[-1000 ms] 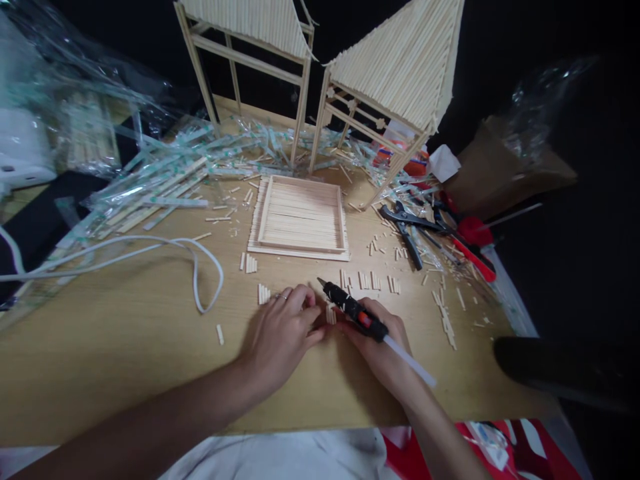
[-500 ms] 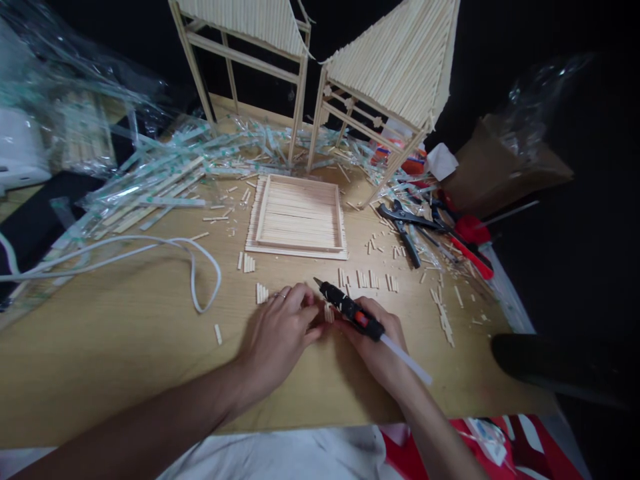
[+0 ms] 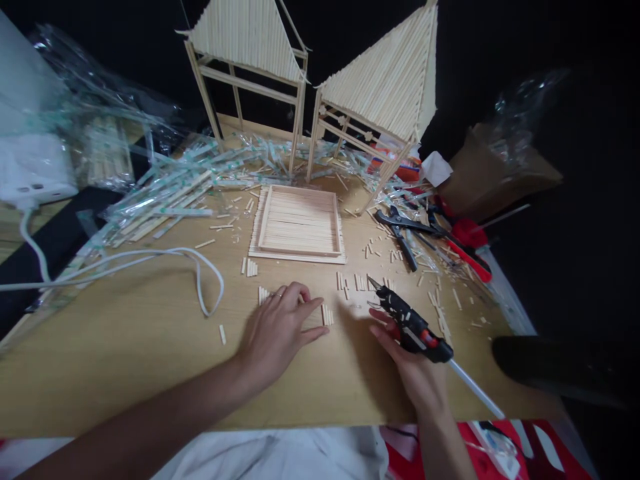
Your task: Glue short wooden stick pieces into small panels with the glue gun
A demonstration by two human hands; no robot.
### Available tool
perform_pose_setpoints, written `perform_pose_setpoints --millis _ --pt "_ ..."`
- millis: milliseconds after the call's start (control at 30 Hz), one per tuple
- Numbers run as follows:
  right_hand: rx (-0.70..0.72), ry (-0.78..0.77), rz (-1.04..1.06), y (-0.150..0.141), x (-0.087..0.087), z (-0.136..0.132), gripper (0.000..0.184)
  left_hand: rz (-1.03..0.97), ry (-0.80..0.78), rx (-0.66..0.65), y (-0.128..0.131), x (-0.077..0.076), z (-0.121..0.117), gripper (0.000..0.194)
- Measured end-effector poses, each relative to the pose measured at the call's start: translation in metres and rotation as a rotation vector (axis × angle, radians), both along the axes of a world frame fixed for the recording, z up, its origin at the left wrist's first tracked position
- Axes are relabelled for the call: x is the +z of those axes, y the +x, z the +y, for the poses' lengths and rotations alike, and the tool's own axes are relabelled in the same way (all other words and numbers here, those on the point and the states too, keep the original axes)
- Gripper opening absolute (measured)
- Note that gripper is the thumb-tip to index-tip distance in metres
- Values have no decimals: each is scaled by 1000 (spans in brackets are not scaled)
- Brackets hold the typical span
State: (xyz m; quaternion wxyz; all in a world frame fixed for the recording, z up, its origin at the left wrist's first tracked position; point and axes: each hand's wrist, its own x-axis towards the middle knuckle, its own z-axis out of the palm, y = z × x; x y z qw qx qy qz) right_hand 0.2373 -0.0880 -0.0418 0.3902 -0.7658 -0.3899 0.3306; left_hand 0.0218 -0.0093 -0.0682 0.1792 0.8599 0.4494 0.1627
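Note:
My right hand [image 3: 413, 370] grips a black hot glue gun [image 3: 413, 325], its nozzle pointing up and left above the table and a white glue stick sticking out of its back. My left hand [image 3: 280, 327] rests on the table with thumb and forefinger at the two ends of a small row of short wooden sticks [image 3: 327, 315]. Beside the left knuckles lies another row of cut sticks [image 3: 263, 295], partly covered. More short stick rows [image 3: 360, 283] lie behind the glue gun's nozzle.
A shallow stick-built tray [image 3: 300, 256] lies mid-table. Behind stand two stick models with slatted roofs [image 3: 245, 40] [image 3: 385, 83]. Plastic wrappers [image 3: 175, 180] and a white cable [image 3: 150, 252] lie left. Black-handled cutters [image 3: 400, 230] and a cardboard box [image 3: 480, 170] are right.
My right hand has moved right with the glue gun, away from the small stick row. My left hand stays at that row, its thumb and forefinger now at the ends. The view has shifted slightly.

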Motion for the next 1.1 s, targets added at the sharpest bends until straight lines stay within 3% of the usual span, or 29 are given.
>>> perform_pose_setpoints --millis 133,1100 --pt "1 -99 98 9 -9 -9 38 -15 -6 0 1 -3 1 37" --pt "99 84 211 18 -29 -5 39 24 87 29 10 -1 -1 29"
